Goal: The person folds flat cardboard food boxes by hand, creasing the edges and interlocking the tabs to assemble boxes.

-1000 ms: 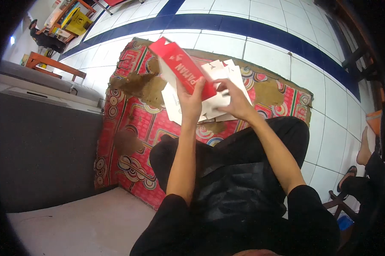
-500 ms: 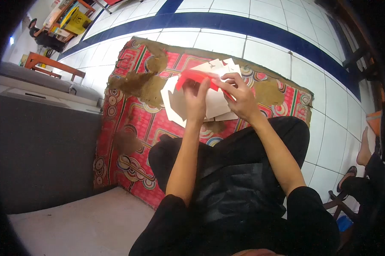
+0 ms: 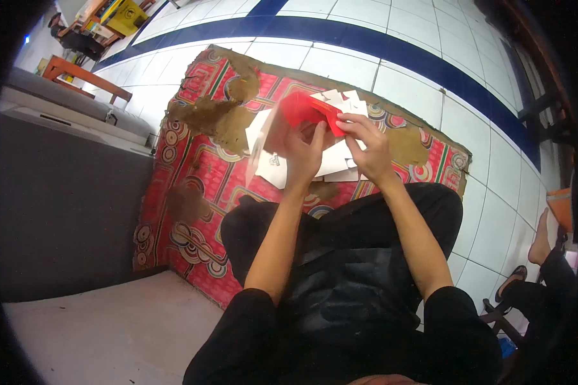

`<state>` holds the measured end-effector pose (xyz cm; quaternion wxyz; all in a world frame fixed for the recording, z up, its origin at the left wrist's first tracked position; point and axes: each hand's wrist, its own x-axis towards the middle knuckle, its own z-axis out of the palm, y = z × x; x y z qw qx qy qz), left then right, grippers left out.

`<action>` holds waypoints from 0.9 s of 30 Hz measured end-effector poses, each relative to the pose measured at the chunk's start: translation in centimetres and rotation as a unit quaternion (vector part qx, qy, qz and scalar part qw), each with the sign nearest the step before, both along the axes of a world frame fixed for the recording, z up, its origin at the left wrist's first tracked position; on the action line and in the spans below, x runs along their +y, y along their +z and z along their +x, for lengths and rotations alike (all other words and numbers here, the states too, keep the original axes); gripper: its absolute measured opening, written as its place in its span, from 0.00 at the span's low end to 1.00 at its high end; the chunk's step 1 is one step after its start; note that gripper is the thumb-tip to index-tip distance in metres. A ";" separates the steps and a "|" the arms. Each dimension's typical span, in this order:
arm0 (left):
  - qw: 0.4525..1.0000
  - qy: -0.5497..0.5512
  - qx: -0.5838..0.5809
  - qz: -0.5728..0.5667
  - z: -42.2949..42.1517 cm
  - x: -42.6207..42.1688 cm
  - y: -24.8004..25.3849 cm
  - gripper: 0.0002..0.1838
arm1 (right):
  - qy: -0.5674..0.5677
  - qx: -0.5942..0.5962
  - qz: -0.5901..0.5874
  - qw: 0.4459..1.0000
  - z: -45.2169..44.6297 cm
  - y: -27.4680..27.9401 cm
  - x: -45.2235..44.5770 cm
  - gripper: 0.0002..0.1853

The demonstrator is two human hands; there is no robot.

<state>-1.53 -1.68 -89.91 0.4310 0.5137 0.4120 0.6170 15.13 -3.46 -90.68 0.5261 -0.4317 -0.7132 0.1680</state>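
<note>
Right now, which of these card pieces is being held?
The red one, between left hand and right hand; the others show white, piled on the mat.

No wording is legible: the red folded cardboard piece (image 3: 331,117) at upper centre carries faint, blurred print, the white flat cardboard sheet (image 3: 271,171) below it a small grey mark, the yellow plastic bin (image 3: 123,19) at upper left a dark emblem.

A bent red carton (image 3: 301,110) tilts above the white card pile (image 3: 337,157), its pale, blurred panel over the pile's left side. The pile's flat pieces overlap unevenly.
</note>
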 end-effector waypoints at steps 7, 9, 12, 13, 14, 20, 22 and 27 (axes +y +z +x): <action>0.994 0.038 0.097 -0.031 -0.7 -0.4 0.2 0.12 | 0.067 0.052 -0.061 0.995 1.3 0.8 0.0 0.14; 0.998 -0.002 -0.010 -0.057 -0.1 -0.7 -0.1 0.11 | 0.041 0.047 -0.079 0.995 1.2 0.6 -0.1 0.15; 0.998 -0.016 -0.048 0.022 0.8 -0.7 0.0 0.13 | 0.006 0.070 -0.111 0.991 0.4 0.2 -0.2 0.15; 0.995 -0.041 -0.089 -0.014 0.8 -0.7 -0.1 0.14 | -0.015 0.080 -0.124 0.989 0.4 -0.2 -0.3 0.15; 0.995 -0.042 -0.089 -0.017 0.8 -0.8 -0.2 0.14 | -0.016 0.080 -0.126 0.989 0.5 -0.5 -0.2 0.15; 0.980 -0.178 -0.075 -0.052 0.6 -0.5 -1.0 0.21 | 0.051 0.199 -0.165 0.965 2.0 -2.5 1.6 0.22; 0.977 -0.197 -0.059 -0.059 0.3 -1.1 -0.3 0.22 | 0.015 0.127 -0.190 0.973 1.9 -2.4 1.6 0.26; 0.968 -0.100 0.231 0.017 -1.6 0.0 -0.3 0.21 | 0.095 -0.002 -0.237 0.967 2.7 1.0 0.1 0.30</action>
